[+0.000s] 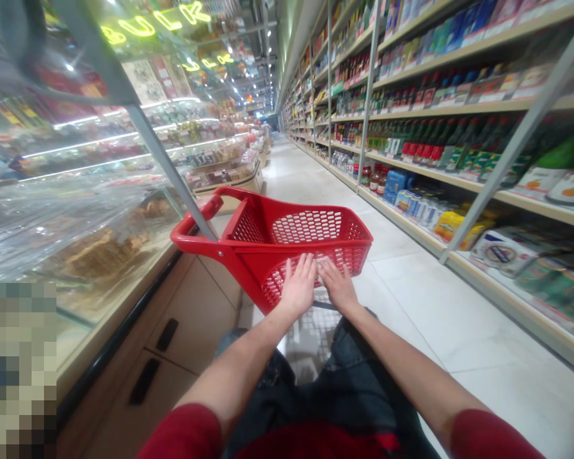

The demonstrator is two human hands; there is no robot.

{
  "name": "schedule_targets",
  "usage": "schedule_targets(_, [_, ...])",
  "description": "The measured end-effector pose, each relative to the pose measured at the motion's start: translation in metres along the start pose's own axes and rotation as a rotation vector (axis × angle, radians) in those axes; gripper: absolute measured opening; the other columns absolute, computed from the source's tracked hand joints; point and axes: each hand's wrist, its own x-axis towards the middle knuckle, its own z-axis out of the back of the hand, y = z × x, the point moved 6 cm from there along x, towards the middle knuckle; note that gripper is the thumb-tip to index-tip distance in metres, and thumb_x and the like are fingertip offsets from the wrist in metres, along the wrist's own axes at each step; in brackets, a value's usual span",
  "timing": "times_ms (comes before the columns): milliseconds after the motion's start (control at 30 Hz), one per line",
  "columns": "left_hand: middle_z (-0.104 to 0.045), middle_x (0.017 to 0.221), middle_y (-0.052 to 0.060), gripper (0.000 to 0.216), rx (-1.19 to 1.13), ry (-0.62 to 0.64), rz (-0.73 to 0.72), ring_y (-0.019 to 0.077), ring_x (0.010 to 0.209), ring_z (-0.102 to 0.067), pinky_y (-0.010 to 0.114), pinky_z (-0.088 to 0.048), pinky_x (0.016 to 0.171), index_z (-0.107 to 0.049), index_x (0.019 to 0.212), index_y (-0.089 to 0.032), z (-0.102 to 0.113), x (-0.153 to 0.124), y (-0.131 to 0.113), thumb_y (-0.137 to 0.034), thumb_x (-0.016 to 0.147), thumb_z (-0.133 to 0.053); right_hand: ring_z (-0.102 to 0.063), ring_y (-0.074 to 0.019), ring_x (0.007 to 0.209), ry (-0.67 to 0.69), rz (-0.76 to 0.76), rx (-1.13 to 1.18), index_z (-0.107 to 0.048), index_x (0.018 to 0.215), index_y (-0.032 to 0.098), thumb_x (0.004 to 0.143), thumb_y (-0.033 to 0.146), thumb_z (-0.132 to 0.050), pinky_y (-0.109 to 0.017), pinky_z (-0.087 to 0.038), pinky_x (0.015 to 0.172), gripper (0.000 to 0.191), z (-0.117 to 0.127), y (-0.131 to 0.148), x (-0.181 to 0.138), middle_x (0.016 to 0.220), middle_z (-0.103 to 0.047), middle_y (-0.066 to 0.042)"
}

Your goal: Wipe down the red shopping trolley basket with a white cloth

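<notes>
Red trolley basket (310,226): empty, nothing loaded yet; on aisle floor (459,319) between glass display case (100,210) and stocked shelves (459,159). Left hand (299,287), right hand (337,284): flat on its near rim, fingers extended, unclenched.

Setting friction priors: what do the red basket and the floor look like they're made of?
Basket: looks like moulded plastic, glossy red, walls pierced by a regular hole grid, rounded handle. Floor: probably polished stone or ceramic tile, pale, with thin joint lines and soft reflections.

Left hand (298,285) and right hand (337,284) rest flat on the red basket (316,229) rim.
</notes>
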Motion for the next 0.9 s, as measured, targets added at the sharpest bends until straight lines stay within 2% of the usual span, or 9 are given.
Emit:
schedule_targets(167, [-0.019,0.145,0.012,0.065,0.013,0.000,-0.006,0.0243,0.135,-0.009,0.055,-0.007,0.106,-0.023,0.136,-0.009,0.002,0.012,-0.002,-0.015,0.073,-0.039,-0.029,-0.0203,0.128,-0.144,-0.071,-0.010,-0.044,0.126,0.019,0.086,0.021,-0.040,-0.048,-0.014,0.104,0.040,0.030,-0.022,0.014,0.132,-0.045,-0.010])
schedule_targets(233, [-0.019,0.146,0.012,0.065,0.017,-0.012,-0.011,0.0243,0.135,-0.009,0.055,-0.006,0.106,-0.023,0.136,-0.008,0.005,0.019,-0.005,-0.015,0.074,-0.038,-0.027,-0.0214,0.129,-0.161,-0.098,-0.017,-0.044,0.126,0.019,0.087,0.022,-0.039,-0.050,-0.013,0.103,0.040,0.035,-0.031,0.024,0.133,-0.044,-0.011])
schedule_targets(333, [-0.020,0.145,0.011,0.063,0.010,-0.014,-0.028,0.0243,0.135,-0.009,0.055,-0.006,0.106,-0.024,0.136,-0.009,0.007,0.026,-0.013,-0.014,0.075,-0.037,-0.030,-0.0220,0.127,-0.100,-0.117,-0.022,-0.044,0.126,0.019,0.088,0.019,-0.035,-0.052,-0.014,0.102,0.039,0.027,-0.036,0.025,0.132,-0.045,-0.011])
schedule_targets(500, [-0.021,0.145,0.011,0.060,0.002,0.034,-0.094,0.0248,0.134,-0.012,0.054,-0.009,0.106,-0.026,0.135,-0.008,0.002,0.027,-0.033,-0.016,0.076,-0.035,-0.034,-0.0203,0.125,-0.006,-0.088,-0.024,-0.047,0.123,0.021,0.086,0.012,-0.033,-0.051,-0.017,0.102,0.040,0.003,-0.032,-0.007,0.129,-0.049,-0.008])
schedule_targets(600, [-0.022,0.145,0.011,0.059,0.000,0.043,-0.105,0.0244,0.134,-0.013,0.053,-0.011,0.106,-0.027,0.135,-0.009,0.001,0.028,-0.038,-0.016,0.076,-0.035,-0.034,-0.0197,0.126,-0.042,-0.077,-0.020,-0.044,0.125,0.020,0.085,0.013,-0.036,-0.050,-0.018,0.102,0.041,0.010,-0.035,-0.016,0.129,-0.049,-0.009])
schedule_targets(767, [-0.021,0.145,0.012,0.059,-0.022,0.003,-0.087,0.0240,0.134,-0.012,0.055,-0.008,0.106,-0.025,0.135,-0.008,0.006,0.042,-0.038,-0.015,0.077,-0.034,-0.028,-0.0211,0.129,-0.177,-0.172,-0.052,-0.044,0.126,0.017,0.085,0.018,-0.039,-0.049,-0.016,0.103,0.042,0.041,-0.061,0.005,0.133,-0.043,-0.013])
schedule_targets(900, [-0.021,0.145,0.011,0.057,-0.025,-0.010,-0.106,0.0238,0.134,-0.012,0.055,-0.008,0.106,-0.025,0.135,-0.009,0.007,0.050,-0.047,-0.014,0.078,-0.032,-0.028,-0.0214,0.129,-0.097,-0.194,-0.064,-0.043,0.126,0.017,0.085,0.014,-0.035,-0.050,-0.016,0.102,0.042,0.031,-0.070,0.010,0.134,-0.042,-0.012])
